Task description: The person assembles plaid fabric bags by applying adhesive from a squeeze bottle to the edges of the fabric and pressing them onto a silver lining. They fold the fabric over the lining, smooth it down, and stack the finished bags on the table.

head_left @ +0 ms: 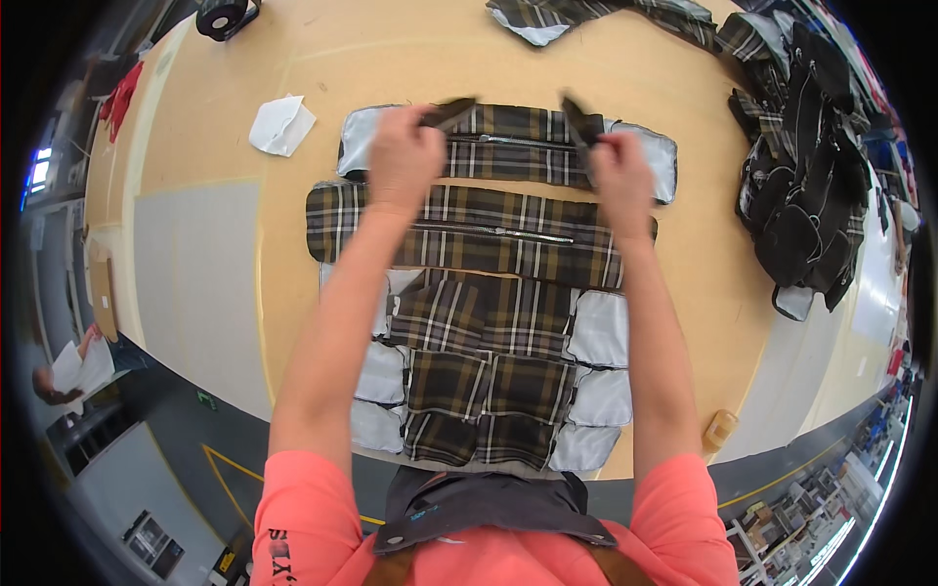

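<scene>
On the bench (381, 59), the far strip (528, 164) lies behind the near strip (469, 249), pocket panels (532, 386) before both. Paper (281, 125) lies left of the far strip, cloth (535, 14) behind that strip; a heap (806, 186) lies right of both.

Matt cloth panel (469, 207), glossy metal zip (503, 232)

Both arms (342, 342) are stretching forward, left hand (403, 161) gripping at 11 o'clock, right hand (622, 181) gripping between 1 and 2.

Two dark pieces (449, 113) (583, 123) tilt over a plaid panel (510, 166).
</scene>
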`<state>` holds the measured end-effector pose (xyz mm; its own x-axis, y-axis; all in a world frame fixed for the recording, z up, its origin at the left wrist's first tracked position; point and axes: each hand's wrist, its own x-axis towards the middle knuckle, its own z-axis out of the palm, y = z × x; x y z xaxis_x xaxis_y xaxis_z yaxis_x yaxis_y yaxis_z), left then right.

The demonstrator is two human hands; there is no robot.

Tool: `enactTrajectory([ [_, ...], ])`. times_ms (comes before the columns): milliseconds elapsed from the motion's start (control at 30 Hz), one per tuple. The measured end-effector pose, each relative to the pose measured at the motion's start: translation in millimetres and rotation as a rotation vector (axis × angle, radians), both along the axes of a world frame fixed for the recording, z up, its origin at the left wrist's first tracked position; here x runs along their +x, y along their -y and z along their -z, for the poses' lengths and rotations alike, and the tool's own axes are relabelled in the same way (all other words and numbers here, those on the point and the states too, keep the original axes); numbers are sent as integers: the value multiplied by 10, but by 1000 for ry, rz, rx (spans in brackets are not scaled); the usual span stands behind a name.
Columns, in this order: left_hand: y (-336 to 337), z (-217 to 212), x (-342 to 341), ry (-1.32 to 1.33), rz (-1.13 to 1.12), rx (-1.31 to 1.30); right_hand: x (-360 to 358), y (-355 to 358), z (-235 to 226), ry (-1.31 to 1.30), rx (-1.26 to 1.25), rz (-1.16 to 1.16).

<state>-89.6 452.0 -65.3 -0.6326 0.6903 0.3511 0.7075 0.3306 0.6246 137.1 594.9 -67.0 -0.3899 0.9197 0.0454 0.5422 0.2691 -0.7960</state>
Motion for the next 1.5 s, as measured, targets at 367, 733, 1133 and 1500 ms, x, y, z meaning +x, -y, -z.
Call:
enactTrajectory([
  [367, 1407, -132, -180, 37, -324, -95, 1281, 484, -102, -381, -223, 368],
  [733, 1713, 271, 1675, 45, 162, -339, 680, 2114, 248, 330, 173, -528],
  [1133, 2615, 15, 140, 1043, -545, 68, 1885, 1576, 157, -910, -1003, 342],
  [1500, 2575, 155, 40, 479, -451, -327, 2089, 1472, 286, -285, -350, 192],
])
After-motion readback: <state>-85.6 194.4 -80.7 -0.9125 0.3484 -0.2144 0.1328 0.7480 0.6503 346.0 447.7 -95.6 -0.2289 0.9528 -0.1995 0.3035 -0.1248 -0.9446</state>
